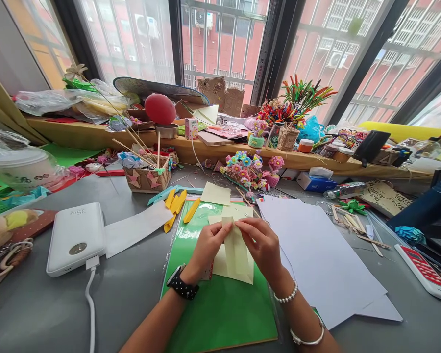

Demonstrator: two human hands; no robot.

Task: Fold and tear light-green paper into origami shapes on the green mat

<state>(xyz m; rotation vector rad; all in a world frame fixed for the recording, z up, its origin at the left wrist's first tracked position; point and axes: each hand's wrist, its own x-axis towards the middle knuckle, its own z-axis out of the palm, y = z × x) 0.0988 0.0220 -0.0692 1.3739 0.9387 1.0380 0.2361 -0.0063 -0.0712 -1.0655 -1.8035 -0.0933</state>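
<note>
Between my two hands is a pale yellow strip of folded paper (236,255), its top end pinched by my fingertips. My left hand (213,241), with a dotted watch strap at the wrist, closes its thumb and fingers on the strip's upper left edge. Opposite it, my right hand (260,241) pinches the upper right edge. More pale yellow paper lies under and behind the strip, partly covered by my hands. A loose pale yellow sheet (216,193) rests farther back. Beneath everything is a shiny green board (220,318).
Folded yellow paper pieces (174,206) lie left of the board, near a white power bank (77,238) with a cable. White sheets (327,260) spread to the right. A cardboard basket (147,176) and paper flowers (248,169) stand behind. A calculator (428,272) lies far right.
</note>
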